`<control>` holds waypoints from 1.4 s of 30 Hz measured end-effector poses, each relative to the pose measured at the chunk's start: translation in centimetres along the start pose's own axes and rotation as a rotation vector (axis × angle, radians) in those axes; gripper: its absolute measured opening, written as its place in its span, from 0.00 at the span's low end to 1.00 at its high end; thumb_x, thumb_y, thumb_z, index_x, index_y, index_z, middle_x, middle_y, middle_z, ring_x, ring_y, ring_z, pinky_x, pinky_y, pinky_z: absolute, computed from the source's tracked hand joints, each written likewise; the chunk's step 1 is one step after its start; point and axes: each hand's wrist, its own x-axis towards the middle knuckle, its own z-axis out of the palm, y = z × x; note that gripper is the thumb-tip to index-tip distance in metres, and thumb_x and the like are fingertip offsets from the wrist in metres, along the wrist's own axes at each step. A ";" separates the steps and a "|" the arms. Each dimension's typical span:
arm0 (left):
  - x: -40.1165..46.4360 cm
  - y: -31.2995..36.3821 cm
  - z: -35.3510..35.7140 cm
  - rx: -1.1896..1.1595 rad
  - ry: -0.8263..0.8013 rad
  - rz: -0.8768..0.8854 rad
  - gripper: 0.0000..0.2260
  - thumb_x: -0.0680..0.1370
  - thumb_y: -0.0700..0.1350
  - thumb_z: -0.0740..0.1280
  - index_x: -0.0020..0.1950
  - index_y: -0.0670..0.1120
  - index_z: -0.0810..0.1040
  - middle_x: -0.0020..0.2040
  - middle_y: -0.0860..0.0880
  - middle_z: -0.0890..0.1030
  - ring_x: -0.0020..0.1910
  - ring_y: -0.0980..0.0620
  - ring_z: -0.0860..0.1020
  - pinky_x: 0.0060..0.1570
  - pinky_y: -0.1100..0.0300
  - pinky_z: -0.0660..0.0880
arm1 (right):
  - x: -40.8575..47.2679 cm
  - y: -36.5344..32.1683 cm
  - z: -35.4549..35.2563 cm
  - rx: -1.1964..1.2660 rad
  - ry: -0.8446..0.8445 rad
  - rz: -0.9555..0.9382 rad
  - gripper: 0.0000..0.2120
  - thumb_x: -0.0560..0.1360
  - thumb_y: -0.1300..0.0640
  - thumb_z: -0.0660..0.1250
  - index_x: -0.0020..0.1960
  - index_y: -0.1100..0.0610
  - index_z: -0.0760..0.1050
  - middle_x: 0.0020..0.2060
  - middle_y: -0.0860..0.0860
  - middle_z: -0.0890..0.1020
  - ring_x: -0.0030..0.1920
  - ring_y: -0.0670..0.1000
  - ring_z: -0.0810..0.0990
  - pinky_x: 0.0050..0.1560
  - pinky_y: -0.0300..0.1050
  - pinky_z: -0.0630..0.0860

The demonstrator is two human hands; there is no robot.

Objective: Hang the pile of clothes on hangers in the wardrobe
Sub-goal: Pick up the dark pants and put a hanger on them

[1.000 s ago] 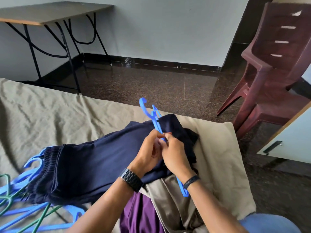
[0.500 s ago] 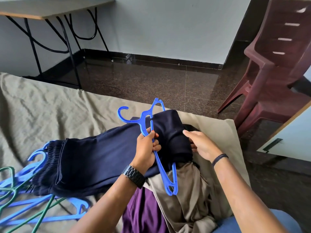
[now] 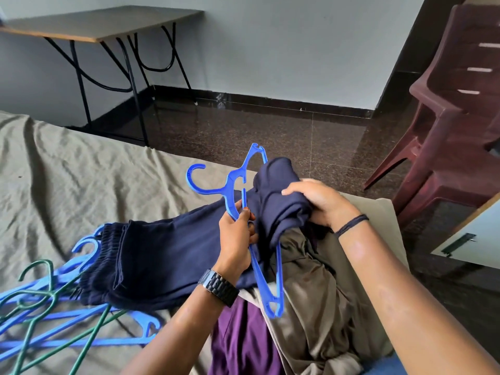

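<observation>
Your left hand point(image 3: 238, 234) is pinching the blue plastic hanger point(image 3: 254, 231) up near its neck, while your right hand point(image 3: 322, 201) grips the bunched end of the navy blue trousers point(image 3: 173, 255), which lie across the olive bedsheet point(image 3: 81, 185) with that end poked through the hanger. With so little fabric through, I'd guess the heavy waistband end on the left could drag it all back out when you lift. The near tip could also snag the crumpled khaki garment point(image 3: 319, 307) underneath.

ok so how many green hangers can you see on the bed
2 green hangers, both in the tangle of hangers at the bed's left edge: one with its hook up, one lower with a long arm running toward the clothes. More may be buried under the blue ones.
</observation>
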 end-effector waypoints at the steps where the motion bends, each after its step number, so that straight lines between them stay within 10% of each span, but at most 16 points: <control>1: 0.0 0.5 -0.5 -0.001 0.011 0.020 0.14 0.81 0.33 0.54 0.38 0.47 0.66 0.31 0.49 0.63 0.21 0.59 0.57 0.19 0.68 0.55 | 0.0 -0.9 0.5 0.022 -0.017 -0.027 0.07 0.75 0.69 0.62 0.40 0.62 0.73 0.28 0.55 0.78 0.27 0.49 0.78 0.27 0.36 0.73; 18: -0.2 3.8 -9.2 0.057 0.204 0.033 0.12 0.81 0.33 0.55 0.43 0.46 0.70 0.34 0.48 0.68 0.21 0.59 0.58 0.20 0.67 0.56 | -2.4 -3.0 2.2 0.116 -0.231 -0.190 0.07 0.73 0.64 0.64 0.50 0.57 0.74 0.32 0.51 0.84 0.34 0.48 0.84 0.31 0.39 0.79; 24: -0.4 4.5 -9.1 0.038 0.187 0.066 0.11 0.81 0.34 0.54 0.44 0.45 0.70 0.34 0.48 0.67 0.21 0.59 0.58 0.20 0.67 0.56 | -0.9 -1.8 0.4 0.054 -0.090 -0.060 0.08 0.79 0.62 0.57 0.46 0.58 0.75 0.28 0.51 0.82 0.30 0.48 0.83 0.28 0.37 0.77; 34: -0.2 6.9 -10.1 0.040 0.169 0.142 0.13 0.81 0.34 0.55 0.39 0.46 0.70 0.32 0.49 0.64 0.22 0.58 0.57 0.19 0.67 0.54 | 2.0 3.4 -2.1 -0.313 0.193 -0.136 0.16 0.73 0.74 0.63 0.60 0.68 0.75 0.49 0.56 0.82 0.51 0.54 0.79 0.53 0.44 0.74; 42: -0.3 8.2 -10.4 0.081 0.204 0.165 0.12 0.80 0.32 0.55 0.42 0.46 0.70 0.31 0.49 0.66 0.22 0.58 0.58 0.20 0.67 0.55 | 3.2 3.2 -1.6 -0.164 0.378 -0.278 0.18 0.72 0.74 0.64 0.61 0.65 0.73 0.52 0.57 0.77 0.52 0.52 0.75 0.47 0.39 0.72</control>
